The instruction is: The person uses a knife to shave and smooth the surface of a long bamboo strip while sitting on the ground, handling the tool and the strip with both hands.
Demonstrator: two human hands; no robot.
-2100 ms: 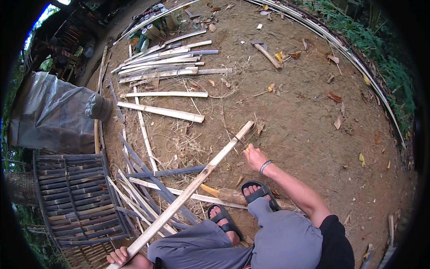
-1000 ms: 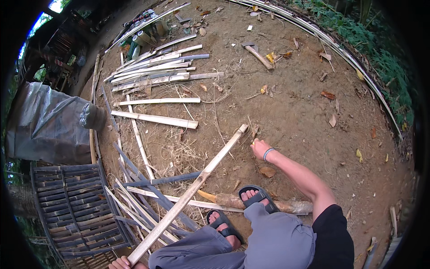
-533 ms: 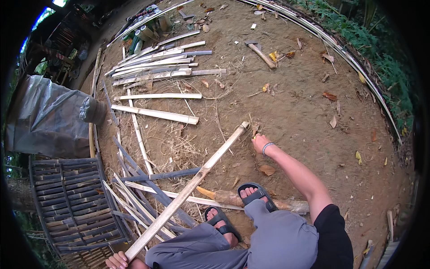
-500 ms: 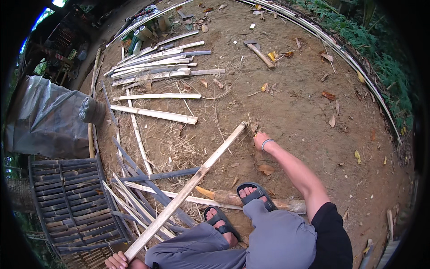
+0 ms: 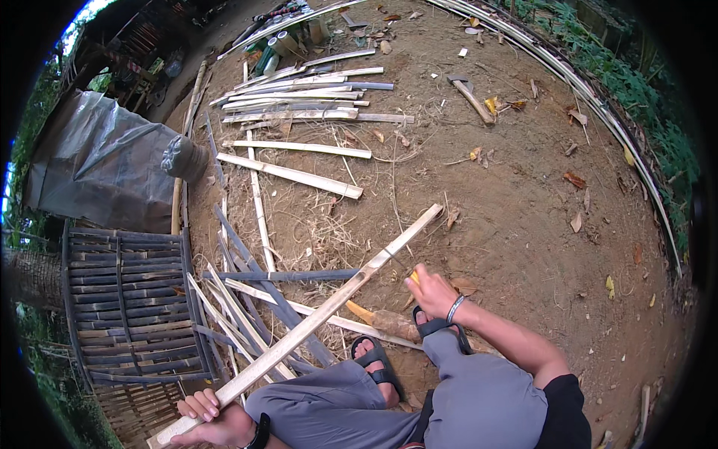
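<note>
A long split bamboo strip (image 5: 321,313) slants up from the lower left toward the middle of the picture. Around its near end my left hand (image 5: 228,423) is closed, the strip lying across the palm. In my right hand (image 5: 435,292), near my right foot, is a knife (image 5: 413,277) with a yellow handle; its thin dark blade reaches toward the strip's edge, beyond a node. Whether the blade touches the strip cannot be made out. Beneath the strip, a thick piece of wood (image 5: 389,322) lies on the ground by my sandals.
Several split bamboo strips (image 5: 299,112) lie in rows farther off, and more lie crossed (image 5: 262,314) at left. A hatchet (image 5: 473,99) rests on the soil. To the left stand a slatted bamboo rack (image 5: 138,299) and a bundle under plastic sheeting (image 5: 105,165). Long poles (image 5: 583,90) edge the plants.
My right hand has drawn back from the strip's far end toward my foot with the knife. The left hand's hold continues, and the whole view has shifted a little.
</note>
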